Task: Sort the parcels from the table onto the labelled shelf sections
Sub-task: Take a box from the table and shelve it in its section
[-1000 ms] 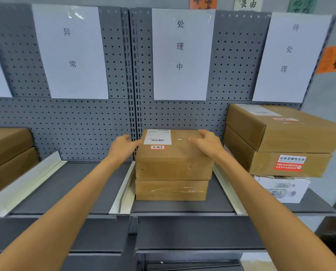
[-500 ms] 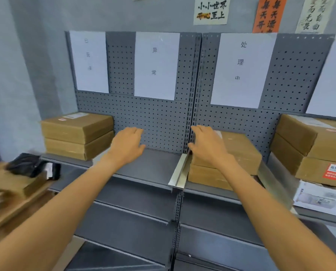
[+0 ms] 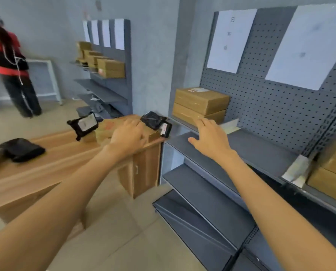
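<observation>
Hands reach mid-frame, both empty with fingers spread: left hand [image 3: 128,136] above a cardboard parcel [image 3: 112,127] with blurred red print on the wooden table [image 3: 51,153], right hand [image 3: 210,136] over the grey shelf [image 3: 261,151] edge. Two black bagged parcels [image 3: 155,122] [image 3: 23,149] lie on the table. White section labels [image 3: 231,39] at upper right are too blurred to read. Open floor lies below.

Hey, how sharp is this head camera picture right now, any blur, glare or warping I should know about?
Head view: motion blur smears the whole frame, worst at the left edge, where the black bag on the wooden table streaks; the shelf label sheet is unreadable; wide-angle warping tilts the pegboard shelf; lighting is soft and even, no glare; both hands, left hand and right hand, stay fairly clear.
</observation>
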Available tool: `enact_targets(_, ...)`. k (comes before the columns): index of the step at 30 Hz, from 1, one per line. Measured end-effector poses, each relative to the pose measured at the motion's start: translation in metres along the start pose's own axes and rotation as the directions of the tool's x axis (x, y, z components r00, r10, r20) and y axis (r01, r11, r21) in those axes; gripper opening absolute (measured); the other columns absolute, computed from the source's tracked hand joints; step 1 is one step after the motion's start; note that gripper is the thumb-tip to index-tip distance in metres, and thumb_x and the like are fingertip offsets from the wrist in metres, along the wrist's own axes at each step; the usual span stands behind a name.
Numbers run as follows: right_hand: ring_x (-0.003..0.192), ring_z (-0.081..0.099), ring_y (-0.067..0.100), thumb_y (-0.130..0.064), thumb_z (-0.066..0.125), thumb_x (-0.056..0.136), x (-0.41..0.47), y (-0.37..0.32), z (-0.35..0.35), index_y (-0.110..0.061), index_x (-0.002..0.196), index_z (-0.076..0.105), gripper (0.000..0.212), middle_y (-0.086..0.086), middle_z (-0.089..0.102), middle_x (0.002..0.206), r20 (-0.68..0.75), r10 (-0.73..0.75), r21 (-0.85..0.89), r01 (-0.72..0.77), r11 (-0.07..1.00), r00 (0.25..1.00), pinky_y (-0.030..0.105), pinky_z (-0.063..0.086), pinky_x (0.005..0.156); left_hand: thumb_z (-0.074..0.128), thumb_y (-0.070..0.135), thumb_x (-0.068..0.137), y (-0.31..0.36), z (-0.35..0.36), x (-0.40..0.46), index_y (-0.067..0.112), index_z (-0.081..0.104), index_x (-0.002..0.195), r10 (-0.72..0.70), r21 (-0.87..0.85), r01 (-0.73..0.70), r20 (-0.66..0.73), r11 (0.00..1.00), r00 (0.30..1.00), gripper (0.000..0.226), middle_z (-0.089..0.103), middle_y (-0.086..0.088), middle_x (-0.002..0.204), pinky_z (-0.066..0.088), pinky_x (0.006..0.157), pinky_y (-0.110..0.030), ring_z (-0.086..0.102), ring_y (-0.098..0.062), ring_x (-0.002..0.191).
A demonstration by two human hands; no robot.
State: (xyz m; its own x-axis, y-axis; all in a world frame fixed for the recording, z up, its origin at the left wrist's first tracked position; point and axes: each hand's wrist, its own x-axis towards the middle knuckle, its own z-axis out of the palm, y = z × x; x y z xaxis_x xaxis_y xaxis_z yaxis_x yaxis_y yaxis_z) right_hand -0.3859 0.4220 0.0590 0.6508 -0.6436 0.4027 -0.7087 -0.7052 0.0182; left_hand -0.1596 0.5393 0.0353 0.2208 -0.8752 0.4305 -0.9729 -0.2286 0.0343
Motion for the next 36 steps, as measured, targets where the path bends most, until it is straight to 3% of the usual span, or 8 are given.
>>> enact_targets(3,0.135,0.037,0.029,-0.042,0.058,0.092,0.020,-0.054,0.025,-0.009,0.146,0.035,0.067,0.009,0.040,0.148,0.037,-0.107,0.041,0.105,0.994,0.994,0.041,0.036,0.105,0.057,0.029,0.089,-0.052,-0.003,-0.035,0.007,0.049,0.134,-0.097,0.069,0.095,0.027,0.993,0.995,0.051,0.049,-0.013,0.138,0.034,0.103,-0.037,0.043,-0.030,0.127)
enact_targets(7,0.130,0.042,0.030,-0.041,0.060,0.091,0.053,-0.112,0.054,-0.009,0.143,0.040,0.064,0.010,0.044,0.143,0.052,-0.233,0.080,0.228,0.970,0.971,0.041,0.039,0.103,0.060,0.033,0.087,-0.111,-0.003,-0.068,0.008,0.049,0.131,-0.245,0.191,0.227,0.075,0.955,0.967,0.051,0.053,-0.011,0.133,0.040,0.099,-0.039,0.047,-0.030,0.122)
enact_targets(14,0.122,0.046,0.028,-0.035,0.060,0.088,0.123,-0.174,0.117,-0.013,0.136,0.046,0.055,0.007,0.047,0.139,0.044,-0.356,0.153,0.346,0.926,0.933,0.038,0.041,0.093,0.060,0.033,0.088,-0.189,0.012,-0.070,0.009,0.051,0.130,-0.414,0.294,0.375,0.083,0.879,0.906,0.049,0.056,-0.011,0.130,0.040,0.100,-0.040,0.049,-0.030,0.122)
enact_targets(18,0.128,0.041,0.026,-0.038,0.060,0.087,0.176,-0.172,0.155,-0.015,0.136,0.045,0.056,0.005,0.041,0.145,0.083,-0.361,0.170,0.344,0.924,0.929,0.038,0.043,0.095,0.059,0.034,0.090,-0.219,0.036,-0.040,0.010,0.050,0.131,-0.449,0.322,0.403,0.079,0.856,0.890,0.048,0.055,-0.010,0.131,0.040,0.101,-0.038,0.048,-0.028,0.122)
enact_targets(24,0.131,0.039,0.028,-0.042,0.060,0.090,0.246,-0.147,0.199,-0.012,0.139,0.043,0.060,0.009,0.039,0.146,0.156,-0.339,0.222,0.301,0.927,0.928,0.039,0.042,0.097,0.056,0.037,0.092,-0.245,0.083,0.010,0.011,0.044,0.136,-0.506,0.352,0.425,0.181,0.834,0.843,0.052,0.051,-0.007,0.135,0.038,0.103,-0.036,0.044,-0.027,0.126)
enact_targets(32,0.133,0.035,0.028,-0.042,0.059,0.090,0.304,-0.141,0.248,-0.015,0.139,0.040,0.059,0.008,0.035,0.149,0.211,-0.358,0.206,0.316,0.926,0.909,0.039,0.036,0.103,0.056,0.035,0.092,-0.279,0.121,0.076,0.012,0.045,0.136,-0.514,0.363,0.423,0.205,0.830,0.833,0.051,0.051,-0.007,0.136,0.039,0.102,-0.036,0.045,-0.025,0.126)
enact_targets(36,0.130,0.040,0.025,-0.040,0.059,0.089,0.332,-0.144,0.271,-0.014,0.139,0.041,0.059,0.006,0.042,0.144,0.205,-0.367,0.227,0.320,0.920,0.908,0.037,0.038,0.101,0.056,0.035,0.091,-0.298,0.145,0.102,0.011,0.047,0.132,-0.512,0.353,0.415,0.245,0.838,0.823,0.048,0.053,-0.007,0.132,0.041,0.099,-0.036,0.047,-0.026,0.123)
